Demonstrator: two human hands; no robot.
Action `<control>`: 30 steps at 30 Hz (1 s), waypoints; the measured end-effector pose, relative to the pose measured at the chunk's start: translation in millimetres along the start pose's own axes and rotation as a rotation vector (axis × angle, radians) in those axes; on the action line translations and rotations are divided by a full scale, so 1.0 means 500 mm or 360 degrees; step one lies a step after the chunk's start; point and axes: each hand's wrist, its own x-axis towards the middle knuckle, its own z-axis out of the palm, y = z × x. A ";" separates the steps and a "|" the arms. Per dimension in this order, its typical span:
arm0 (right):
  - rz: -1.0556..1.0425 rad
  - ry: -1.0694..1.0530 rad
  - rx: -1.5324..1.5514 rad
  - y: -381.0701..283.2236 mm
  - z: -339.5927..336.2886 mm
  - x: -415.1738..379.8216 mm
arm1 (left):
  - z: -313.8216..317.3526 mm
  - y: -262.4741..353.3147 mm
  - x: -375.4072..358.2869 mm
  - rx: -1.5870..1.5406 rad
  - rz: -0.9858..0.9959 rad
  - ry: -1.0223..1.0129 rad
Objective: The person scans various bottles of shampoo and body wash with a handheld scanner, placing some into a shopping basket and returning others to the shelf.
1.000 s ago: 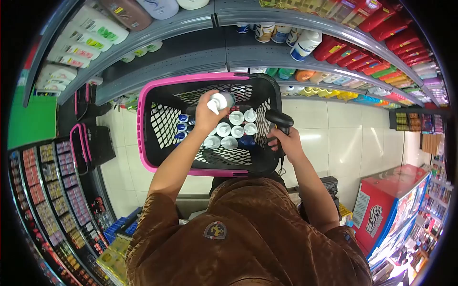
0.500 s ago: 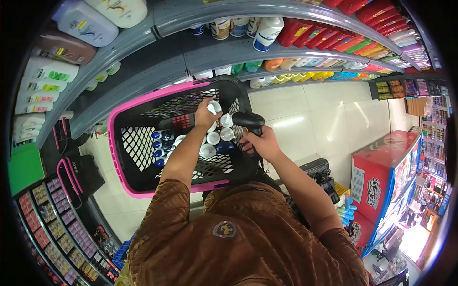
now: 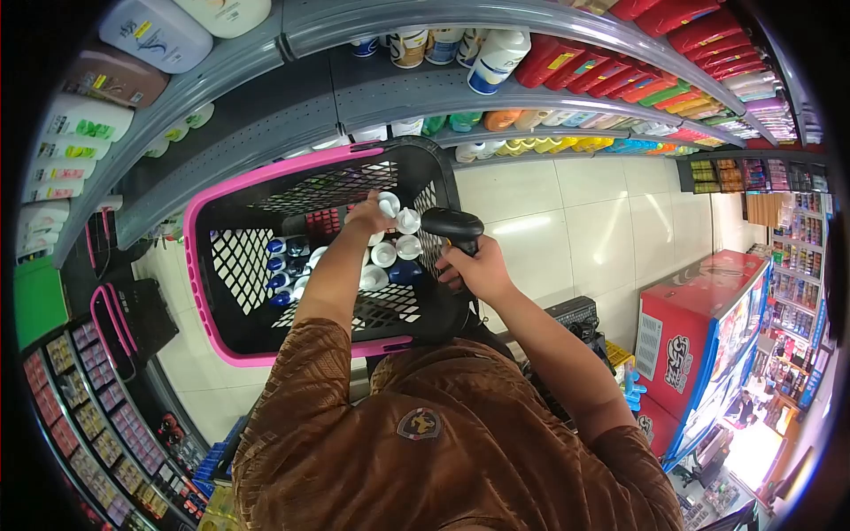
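A black shopping basket point(image 3: 332, 348) with a pink rim stands in front of me. My left hand point(image 3: 363, 214) reaches inside it, fingers closed around a white bottle point(image 3: 388, 205) near the far right corner. White-capped bottles point(image 3: 383, 255) stand close beside that hand, and several blue-capped bottles point(image 3: 277, 264) sit further left in the basket. My right hand point(image 3: 476, 270) is wrapped around the handle of a black barcode scanner point(image 3: 452, 226), held over the basket's right edge with its head toward the bottles.
Grey shelves point(image 3: 425, 102) with bottles curve along the far side; a white pump-type bottle point(image 3: 498, 62) stands on one. Another black-and-pink basket point(image 3: 142, 323) is at left. A red freezer point(image 3: 686, 305) stands on the right, beyond the tiled floor point(image 3: 531, 221).
My left hand and the white bottle have gone slightly lower into the basket, beside the other bottles. The whole view has shifted a little; the scanner stays in my right hand.
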 end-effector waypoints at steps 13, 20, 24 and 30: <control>-0.0023 0.0081 -0.0034 0.008 0.007 0.003 | 0.026 -0.057 0.028 -0.0024 -0.0158 -0.0128; -0.0024 0.0118 -0.0039 0.009 0.010 0.005 | 0.046 -0.072 0.057 -0.0079 -0.0202 -0.0126; -0.0058 0.0117 -0.0087 0.008 0.010 0.003 | 0.043 -0.072 0.033 -0.0242 -0.0146 -0.0106; -0.0079 0.0122 -0.0039 0.002 0.013 0.003 | 0.034 -0.127 -0.036 -0.0900 0.0138 0.0377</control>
